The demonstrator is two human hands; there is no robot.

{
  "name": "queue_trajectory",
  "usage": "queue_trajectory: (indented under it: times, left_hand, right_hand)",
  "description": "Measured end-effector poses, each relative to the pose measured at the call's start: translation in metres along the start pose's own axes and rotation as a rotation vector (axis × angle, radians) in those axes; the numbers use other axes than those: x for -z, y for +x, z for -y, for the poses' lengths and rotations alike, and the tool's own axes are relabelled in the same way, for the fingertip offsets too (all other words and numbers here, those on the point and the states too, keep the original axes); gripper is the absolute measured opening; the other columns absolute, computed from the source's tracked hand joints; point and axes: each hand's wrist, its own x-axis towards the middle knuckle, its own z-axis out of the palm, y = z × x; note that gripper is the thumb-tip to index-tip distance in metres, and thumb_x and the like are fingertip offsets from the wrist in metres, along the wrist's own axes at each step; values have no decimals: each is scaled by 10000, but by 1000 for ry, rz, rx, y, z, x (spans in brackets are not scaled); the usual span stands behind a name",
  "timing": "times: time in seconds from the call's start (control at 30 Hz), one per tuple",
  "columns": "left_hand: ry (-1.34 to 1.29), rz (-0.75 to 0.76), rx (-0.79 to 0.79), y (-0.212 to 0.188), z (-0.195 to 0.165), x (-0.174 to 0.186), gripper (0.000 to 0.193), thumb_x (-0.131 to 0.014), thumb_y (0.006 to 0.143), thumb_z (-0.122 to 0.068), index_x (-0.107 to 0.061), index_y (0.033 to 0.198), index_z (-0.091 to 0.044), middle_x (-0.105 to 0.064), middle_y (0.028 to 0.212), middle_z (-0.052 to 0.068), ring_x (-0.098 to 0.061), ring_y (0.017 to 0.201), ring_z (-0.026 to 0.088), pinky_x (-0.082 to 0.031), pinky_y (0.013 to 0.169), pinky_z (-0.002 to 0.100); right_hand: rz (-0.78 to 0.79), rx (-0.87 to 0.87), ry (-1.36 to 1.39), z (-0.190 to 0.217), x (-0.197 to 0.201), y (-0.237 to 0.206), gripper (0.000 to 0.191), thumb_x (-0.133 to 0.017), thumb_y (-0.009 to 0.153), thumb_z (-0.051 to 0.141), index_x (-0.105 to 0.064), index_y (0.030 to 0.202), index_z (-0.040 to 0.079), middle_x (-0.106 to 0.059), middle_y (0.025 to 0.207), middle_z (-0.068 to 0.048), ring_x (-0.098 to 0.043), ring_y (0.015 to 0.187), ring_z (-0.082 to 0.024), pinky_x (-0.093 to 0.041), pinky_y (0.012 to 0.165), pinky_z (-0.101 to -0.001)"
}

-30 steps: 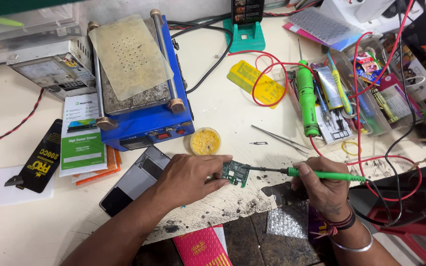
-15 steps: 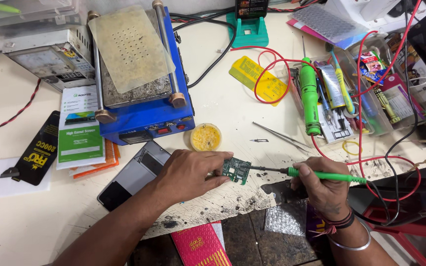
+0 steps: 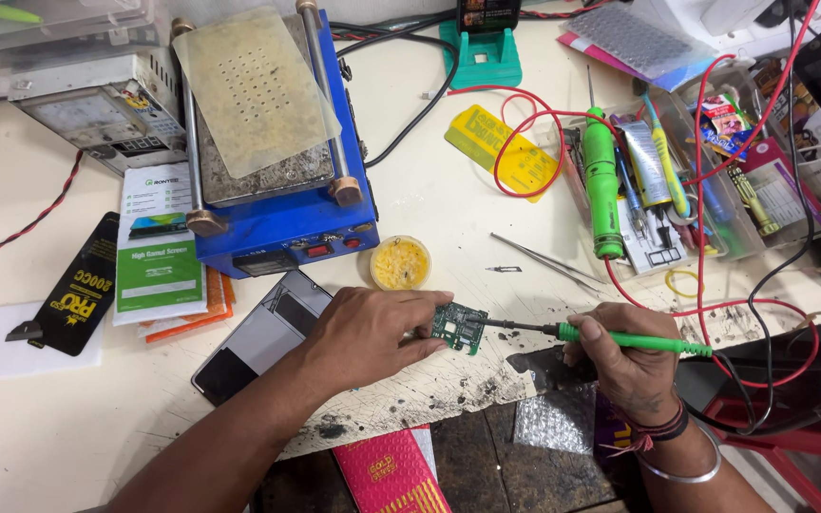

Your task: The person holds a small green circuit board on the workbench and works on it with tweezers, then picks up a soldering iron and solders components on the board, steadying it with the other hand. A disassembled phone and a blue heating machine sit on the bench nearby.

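Soldering work on a small green circuit board at the front edge of a cluttered bench. The left hand lies palm down on the bench, its fingers closed over the board's left edge and pinning it flat against the scorched, speckled surface. The right hand grips the green handle of a soldering iron in a pen-like hold, fingers wrapped shut around it, the wrist resting low near the bench edge and wearing bangles. The iron lies nearly level, its dark tip reaching leftward to the board's right edge; whether the tip actually touches a pad is too fine to tell. The step in hand appears to be heating or touching up a joint on the board. A further stroke would likely call for a steady tip, a firm hold on the board, and perhaps flux from the round yellow tin just behind the board. Beside the left forearm lies a dark phone; behind it stands a blue heating plate. Tweezers rest behind the right hand, and red wires loop across the right side.
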Motion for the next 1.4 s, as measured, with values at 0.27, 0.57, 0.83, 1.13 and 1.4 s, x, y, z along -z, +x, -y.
queue_trajectory:
  times: [0.27, 0.57, 0.83, 1.13, 1.4]
  left_hand:
    - [8, -19, -26, 1, 2, -1, 300, -810, 821, -324, -645, 791, -75, -747, 1238, -9, -758, 790, 208, -595, 681, 395]
    - [46, 6, 1, 0, 1, 1, 350, -814, 841, -347, -685, 1075, -122, -772, 1058, 6, -752, 791, 198, -603, 698, 380]
    - [79, 31, -29, -2, 11, -10, 362, -805, 867, -367, -668, 1097, -123, -770, 1099, -10, -756, 792, 149, -619, 707, 350]
    - [75, -26, -103, -3, 10, -6, 319, -795, 844, -318, -635, 775, -51, -729, 1287, -20, -761, 813, 165, -616, 657, 363]
    - [67, 9, -67, -2, 8, -5, 339, -797, 846, -317, -623, 759, -40, -728, 1292, -28, -763, 809, 166, -615, 652, 353]
  right_hand:
    - [-28, -61, -9, -1, 0, -2, 199, -648, 1000, 116, -699, 911, -54, -685, 679, -93, -657, 527, -137, -528, 477, -260]
    - [-37, -30, -30, 0, -1, 0, 208, -645, 1014, 129, -682, 908, -46, -679, 694, -91, -652, 540, -135, -529, 493, -259]
    - [-48, -56, -32, 4, -2, -8, 228, -638, 1065, 139, -654, 923, -39, -674, 702, -105, -655, 525, -136, -527, 470, -246]
    - [-61, -32, 28, 0, -4, -10, 267, -660, 1078, 152, -639, 935, -73, -664, 724, -135, -644, 512, -150, -530, 464, -253]
    - [-90, -45, 27, -2, -4, -12, 301, -664, 1099, 159, -633, 915, -78, -653, 715, -129, -648, 535, -160, -541, 488, -259]
